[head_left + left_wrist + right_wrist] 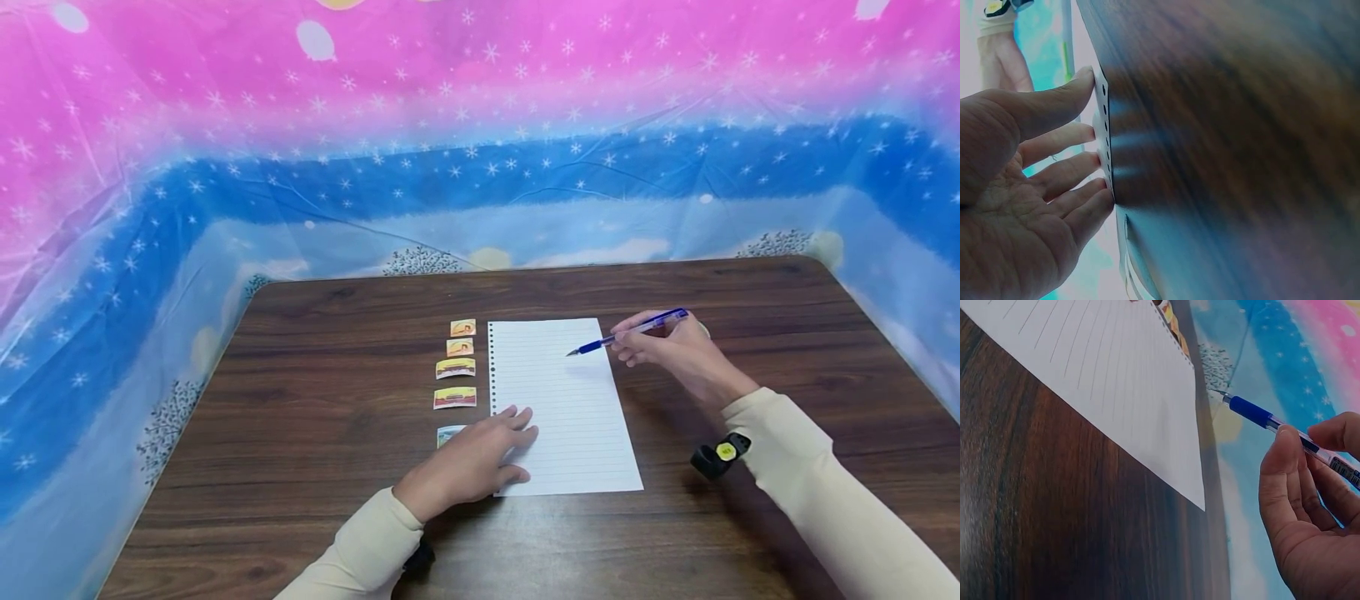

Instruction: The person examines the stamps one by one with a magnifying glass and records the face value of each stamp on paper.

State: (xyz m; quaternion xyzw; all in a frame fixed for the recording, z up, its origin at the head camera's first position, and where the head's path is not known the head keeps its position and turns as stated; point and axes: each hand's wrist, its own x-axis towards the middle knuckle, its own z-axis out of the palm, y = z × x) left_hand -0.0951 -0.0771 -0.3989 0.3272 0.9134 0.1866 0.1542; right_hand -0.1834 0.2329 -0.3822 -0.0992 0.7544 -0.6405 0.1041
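A lined sheet of paper [558, 400] with punched holes down its left edge lies on the table. My left hand [480, 458] rests on the lower left of the sheet, fingers spread, fingertips at the holed edge in the left wrist view. My right hand [663, 346] pinches a blue pen [630, 332] between thumb and fingers, its tip pointing left over the upper right of the sheet. In the right wrist view the pen [1250, 412] has a blue grip, a clear barrel and a bare metal tip. No writing shows on the sheet.
Left of the sheet stand several small picture cards in a column, among them an orange card [462, 327] and a yellow and red card [455, 397]. My left hand partly hides the lowest card [450, 436]. A patterned cloth [465, 167] hangs behind the brown wooden table [337, 350].
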